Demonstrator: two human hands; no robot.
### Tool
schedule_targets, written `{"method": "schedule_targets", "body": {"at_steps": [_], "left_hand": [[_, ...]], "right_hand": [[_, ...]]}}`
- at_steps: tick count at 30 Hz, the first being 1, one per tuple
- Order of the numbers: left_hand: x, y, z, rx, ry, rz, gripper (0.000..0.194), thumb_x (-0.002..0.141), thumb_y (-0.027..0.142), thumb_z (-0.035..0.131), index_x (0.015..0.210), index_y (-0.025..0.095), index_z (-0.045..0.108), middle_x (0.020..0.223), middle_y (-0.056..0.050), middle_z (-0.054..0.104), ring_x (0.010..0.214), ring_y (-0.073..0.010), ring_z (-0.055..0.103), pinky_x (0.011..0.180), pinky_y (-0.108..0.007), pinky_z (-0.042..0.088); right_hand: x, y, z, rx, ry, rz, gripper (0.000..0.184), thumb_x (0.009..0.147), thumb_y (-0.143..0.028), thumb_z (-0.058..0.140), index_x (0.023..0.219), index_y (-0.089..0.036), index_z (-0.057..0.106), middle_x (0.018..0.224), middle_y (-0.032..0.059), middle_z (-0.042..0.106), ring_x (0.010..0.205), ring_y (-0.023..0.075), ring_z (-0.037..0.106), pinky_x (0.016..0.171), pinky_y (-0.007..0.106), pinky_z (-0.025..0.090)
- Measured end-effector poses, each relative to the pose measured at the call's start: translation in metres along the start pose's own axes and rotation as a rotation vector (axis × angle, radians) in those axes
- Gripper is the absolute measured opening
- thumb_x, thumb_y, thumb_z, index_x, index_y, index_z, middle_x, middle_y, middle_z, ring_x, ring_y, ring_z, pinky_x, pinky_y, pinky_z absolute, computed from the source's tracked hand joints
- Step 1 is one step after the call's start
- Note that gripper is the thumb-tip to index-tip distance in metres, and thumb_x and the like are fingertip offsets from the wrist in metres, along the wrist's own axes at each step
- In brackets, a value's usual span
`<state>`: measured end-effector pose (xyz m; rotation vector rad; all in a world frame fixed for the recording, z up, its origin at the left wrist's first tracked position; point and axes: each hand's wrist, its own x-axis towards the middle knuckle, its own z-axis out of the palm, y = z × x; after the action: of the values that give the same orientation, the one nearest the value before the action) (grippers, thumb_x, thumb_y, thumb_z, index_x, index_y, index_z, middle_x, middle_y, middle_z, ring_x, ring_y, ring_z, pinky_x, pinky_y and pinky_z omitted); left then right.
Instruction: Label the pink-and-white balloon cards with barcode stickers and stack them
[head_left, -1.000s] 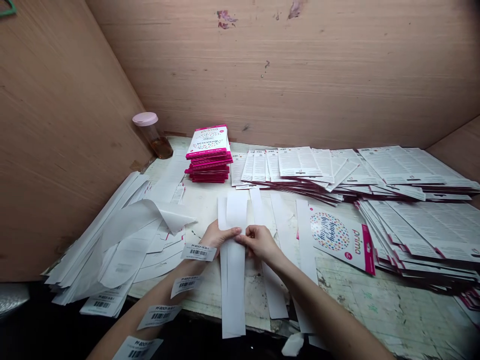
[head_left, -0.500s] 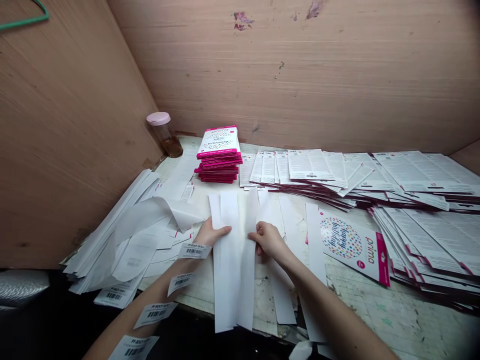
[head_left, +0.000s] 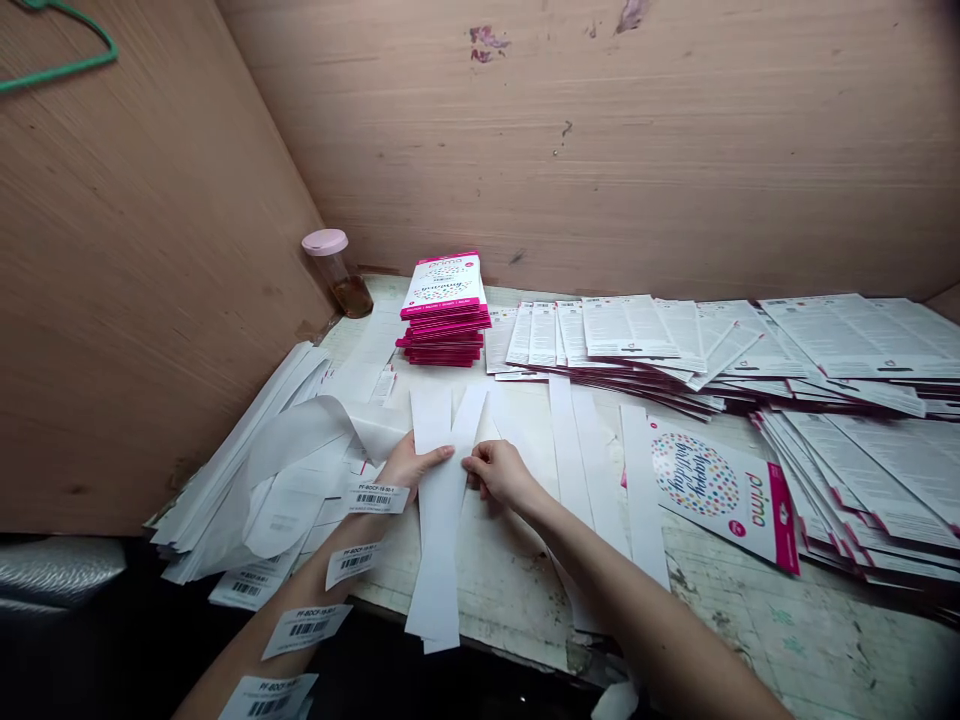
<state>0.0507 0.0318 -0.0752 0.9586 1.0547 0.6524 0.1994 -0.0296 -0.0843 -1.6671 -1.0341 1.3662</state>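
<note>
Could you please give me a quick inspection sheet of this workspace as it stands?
surface: worn, stained table top
job's things: white paper strips under both hands
clutter: stacked pink-edged Prima cards, printed sheets, white paper pile
grippers: left hand and right hand, fingers on the strips; barcode labels on left forearm
cables: nothing seen
surroundings: wood-grain walls, pink-lidded jar
</note>
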Motion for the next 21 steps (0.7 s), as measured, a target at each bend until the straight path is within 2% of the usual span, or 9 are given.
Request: {"method": "schedule_targets", "body": {"at_steps": [6,11,15,18,21], "left_hand": [[0.004,-0.003,-0.008,-0.038,0.108,0.048,0.075,0.039,0.025,0.095,0.105,0.012,0.061,0.088,-0.01,0.075,0.082,-0.0281,0.071,0.072,-0.035,0.056],[-0.002,0.002,-0.009,-0.03,0.068,0.023,0.074,0.052,0.033,0.091,0.116,0.013,0.059,0.101,-0.013,0.074,0.088,-0.0291,0.071,0.074,-0.037,0.056],[-0.002,0.003,-0.011,-0.023,0.057,0.064,0.077,0.053,0.03,0.091,0.121,0.014,0.058,0.101,-0.012,0.074,0.085,-0.0285,0.071,0.072,-0.037,0.057],[0.001,0.0,-0.014,-0.046,0.054,0.103,0.074,0.053,0.026,0.091,0.119,0.014,0.06,0.097,-0.011,0.075,0.082,-0.0271,0.072,0.071,-0.034,0.058],[0.005,-0.003,-0.017,-0.048,0.05,0.059,0.062,0.056,0.03,0.09,0.109,0.013,0.063,0.093,-0.011,0.076,0.075,-0.025,0.072,0.069,-0.032,0.058]], "right_hand": [[0.002,-0.002,0.006,0.126,-0.022,-0.006,0.028,0.081,-0.028,0.065,0.061,-0.018,0.049,0.047,-0.0063,0.055,0.034,0.0049,0.048,0.036,0.016,0.031],[0.009,-0.001,0.009,0.134,-0.029,-0.016,0.029,0.083,-0.022,0.062,0.057,-0.017,0.05,0.048,-0.005,0.057,0.032,0.0038,0.045,0.038,0.017,0.035],[0.012,-0.001,0.011,0.116,-0.015,-0.035,0.024,0.083,-0.022,0.062,0.061,-0.017,0.052,0.053,-0.0046,0.06,0.033,0.0044,0.048,0.038,0.016,0.036],[0.013,-0.001,0.013,0.106,0.009,-0.045,0.024,0.08,-0.027,0.067,0.065,-0.018,0.05,0.049,-0.0068,0.055,0.036,0.0055,0.049,0.036,0.015,0.033],[0.013,-0.004,0.014,0.059,0.023,-0.038,0.027,0.083,-0.023,0.063,0.061,-0.018,0.048,0.045,-0.0069,0.052,0.037,0.0049,0.048,0.038,0.014,0.034]]}}
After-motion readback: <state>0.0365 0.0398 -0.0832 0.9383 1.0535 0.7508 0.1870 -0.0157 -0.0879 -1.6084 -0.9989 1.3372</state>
